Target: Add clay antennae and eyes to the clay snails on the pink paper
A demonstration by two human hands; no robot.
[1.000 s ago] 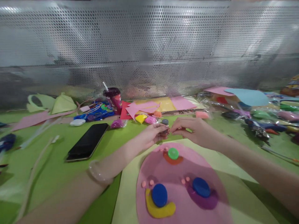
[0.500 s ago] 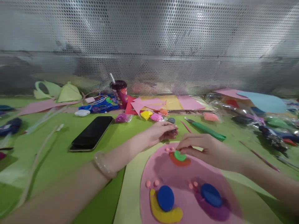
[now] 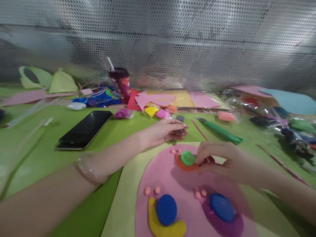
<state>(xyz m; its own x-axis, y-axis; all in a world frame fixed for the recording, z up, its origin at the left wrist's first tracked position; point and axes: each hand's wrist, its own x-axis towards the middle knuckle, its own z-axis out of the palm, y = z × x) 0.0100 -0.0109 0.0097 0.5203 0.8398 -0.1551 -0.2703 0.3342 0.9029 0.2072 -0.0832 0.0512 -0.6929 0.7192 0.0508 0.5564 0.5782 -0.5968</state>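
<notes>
A pink paper oval (image 3: 170,177) lies on a pale yellow sheet before me. It carries three clay snails: an orange one with a green shell (image 3: 187,158), a yellow one with a blue shell (image 3: 166,209) and a purple one with a blue shell (image 3: 221,207). My right hand (image 3: 217,161) rests at the orange snail's right end, fingers pinched against the clay. My left hand (image 3: 165,131) hovers just beyond the oval with fingers curled round a small dark lump that I cannot name.
A black phone (image 3: 85,129) lies to the left. A dark cup with a straw (image 3: 120,83), blue scissors (image 3: 98,100), clay bags (image 3: 158,113), coloured papers and a green knife (image 3: 219,131) lie along the perforated metal wall. Plastic bags of supplies (image 3: 278,120) crowd the right.
My right hand left my left hand, came down to the orange snail and moved to its right side. My left hand stayed near the oval's far edge. The view shifted.
</notes>
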